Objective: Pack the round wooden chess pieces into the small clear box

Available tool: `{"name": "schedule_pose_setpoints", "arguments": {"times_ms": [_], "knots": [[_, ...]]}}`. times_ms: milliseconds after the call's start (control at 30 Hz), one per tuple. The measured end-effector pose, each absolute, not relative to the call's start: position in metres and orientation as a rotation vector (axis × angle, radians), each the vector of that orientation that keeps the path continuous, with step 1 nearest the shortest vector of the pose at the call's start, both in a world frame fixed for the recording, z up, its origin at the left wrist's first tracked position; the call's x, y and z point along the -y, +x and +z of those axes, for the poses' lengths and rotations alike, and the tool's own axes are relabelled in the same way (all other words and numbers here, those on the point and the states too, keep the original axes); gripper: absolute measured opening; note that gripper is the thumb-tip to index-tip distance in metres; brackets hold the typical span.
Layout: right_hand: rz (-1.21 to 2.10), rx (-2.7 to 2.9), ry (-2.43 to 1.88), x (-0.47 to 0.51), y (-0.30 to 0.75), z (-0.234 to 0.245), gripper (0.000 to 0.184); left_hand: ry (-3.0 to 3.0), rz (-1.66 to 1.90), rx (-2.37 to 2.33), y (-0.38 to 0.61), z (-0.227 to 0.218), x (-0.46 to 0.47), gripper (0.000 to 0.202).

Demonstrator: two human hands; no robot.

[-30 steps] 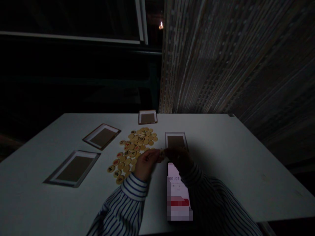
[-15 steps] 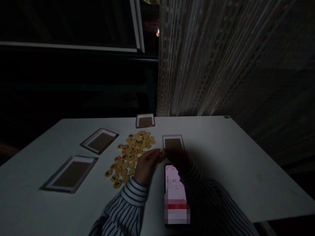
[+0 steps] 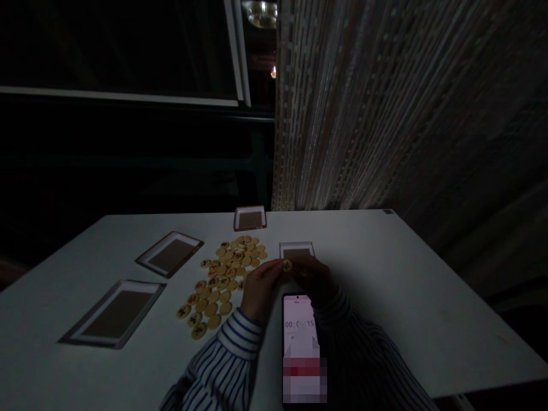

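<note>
A round wooden Chinese chess piece [image 3: 287, 265] with a dark character faces me, pinched between the fingertips of both hands. My left hand [image 3: 260, 288] is closed, thumb and index finger at the piece's left edge. From the other side my right hand [image 3: 314, 278] meets it, closed too, though deep shadow hides most of its fingers. Just left of my hands lies a loose heap of similar chess pieces [image 3: 212, 297], some with red or black characters up, others showing plain wood. A lit phone [image 3: 299, 342] with a running timer lies below my hands, partly covered by my right sleeve.
Shallow open trays stand on the white table [image 3: 385, 297]: a near-left tray [image 3: 120, 311], a tray behind it [image 3: 171, 254], a small far tray [image 3: 250, 218], and one tray [image 3: 296, 246] just beyond my hands. A string curtain [image 3: 334, 114] hangs behind the table.
The held piece has turned more fully toward me and sits slightly further right between my fingers. The whole view has tilted up a little, and the heap looks unchanged.
</note>
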State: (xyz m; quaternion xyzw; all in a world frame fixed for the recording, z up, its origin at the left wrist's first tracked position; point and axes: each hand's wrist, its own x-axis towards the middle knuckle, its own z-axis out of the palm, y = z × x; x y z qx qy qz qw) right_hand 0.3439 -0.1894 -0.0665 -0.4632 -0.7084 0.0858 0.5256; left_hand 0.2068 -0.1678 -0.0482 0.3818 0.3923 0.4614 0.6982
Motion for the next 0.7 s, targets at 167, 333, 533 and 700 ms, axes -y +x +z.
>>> {"name": "schedule_pose_setpoints", "arguments": {"times_ms": [167,333,533,700], "knots": [[0.106,1.762,-1.142,0.188,0.354,-0.064,0.021,0.958,0.997,-0.857,0.214,-0.049,0.162,0.029],[0.044,1.800,-1.168,0.187,0.358,-0.062,0.022,1.033,0.968,-0.852,0.216,-0.055,0.156,0.029],[0.019,1.984,-1.223,0.180,0.364,-0.058,0.023,1.111,0.947,-0.877,0.213,-0.061,0.149,0.028],[0.022,2.177,-1.290,0.171,0.369,-0.052,0.022,1.150,0.964,-0.908,0.211,-0.059,0.149,0.024]]}}
